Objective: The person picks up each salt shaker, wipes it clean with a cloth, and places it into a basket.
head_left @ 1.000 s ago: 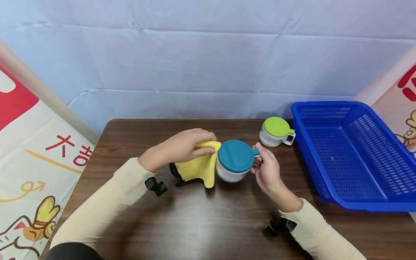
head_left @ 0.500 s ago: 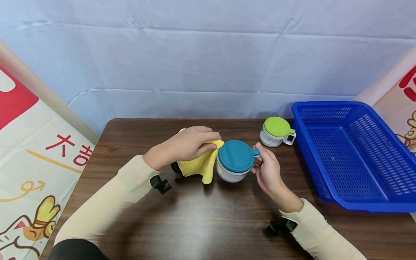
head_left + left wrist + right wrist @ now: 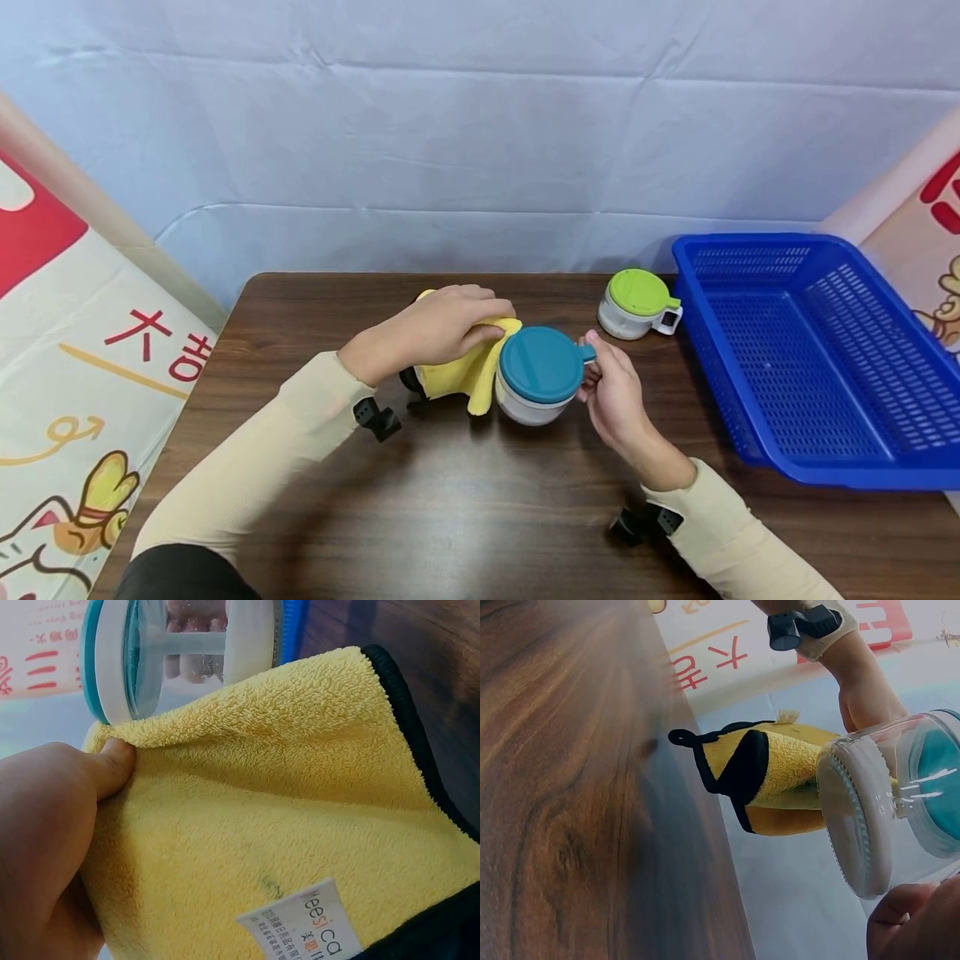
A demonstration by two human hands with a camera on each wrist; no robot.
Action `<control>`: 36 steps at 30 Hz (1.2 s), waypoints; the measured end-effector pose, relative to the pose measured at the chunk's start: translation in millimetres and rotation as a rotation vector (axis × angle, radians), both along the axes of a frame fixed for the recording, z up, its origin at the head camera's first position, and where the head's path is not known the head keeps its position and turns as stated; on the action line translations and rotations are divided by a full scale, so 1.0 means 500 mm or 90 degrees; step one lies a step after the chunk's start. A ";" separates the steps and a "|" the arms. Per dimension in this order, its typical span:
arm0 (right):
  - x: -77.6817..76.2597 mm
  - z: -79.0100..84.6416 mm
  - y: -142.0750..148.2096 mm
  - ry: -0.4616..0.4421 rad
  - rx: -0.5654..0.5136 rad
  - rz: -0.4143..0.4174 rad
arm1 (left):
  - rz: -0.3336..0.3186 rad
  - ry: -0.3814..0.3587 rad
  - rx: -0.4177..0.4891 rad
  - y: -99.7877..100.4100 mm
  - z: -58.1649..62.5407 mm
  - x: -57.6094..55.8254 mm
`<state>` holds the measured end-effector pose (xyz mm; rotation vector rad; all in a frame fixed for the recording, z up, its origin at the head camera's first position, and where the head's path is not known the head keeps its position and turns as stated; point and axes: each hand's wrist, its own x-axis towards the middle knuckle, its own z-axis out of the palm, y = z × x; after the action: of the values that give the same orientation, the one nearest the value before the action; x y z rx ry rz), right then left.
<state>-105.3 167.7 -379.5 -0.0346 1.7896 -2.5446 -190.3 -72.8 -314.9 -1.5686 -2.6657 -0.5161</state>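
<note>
My left hand (image 3: 442, 327) pinches a yellow towel (image 3: 455, 377) with a black edge and presses it to the side of a clear seasoning jar (image 3: 534, 410). That jar has a round teal lid (image 3: 542, 364) and is held up above the table. My right hand (image 3: 615, 392) grips the jar's handle from the right. Close up in the left wrist view, the thumb lies on the towel (image 3: 277, 772), beside the jar's lid rim. The jar's pale base (image 3: 855, 825) shows in the right wrist view, with the towel (image 3: 787, 769) behind it.
A second, smaller jar with a lime green lid (image 3: 639, 292) stands at the back right of the wooden table (image 3: 480, 517). Beside it, a blue plastic basket (image 3: 795, 358) takes up the right side. A pale cloth backdrop (image 3: 450, 150) hangs behind the table.
My left hand has moved up and to the right along the jar, drawing the towel with it. The jar has shifted slightly left and down; my right hand keeps its grip.
</note>
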 end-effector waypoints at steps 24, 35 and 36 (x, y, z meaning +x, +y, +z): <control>0.000 -0.017 -0.015 0.005 -0.013 0.028 | -0.058 0.013 0.011 0.060 0.021 -0.023; 0.003 -0.015 -0.019 -0.013 0.008 0.026 | -0.052 -0.012 -0.093 0.096 0.048 -0.012; 0.003 -0.014 -0.019 -0.014 0.010 0.026 | -0.055 -0.007 -0.097 0.098 0.050 -0.012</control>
<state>-103.9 158.1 -386.7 -0.0410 1.7824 -2.4929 -196.1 -23.6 -289.8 -1.7309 -2.7139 -0.3318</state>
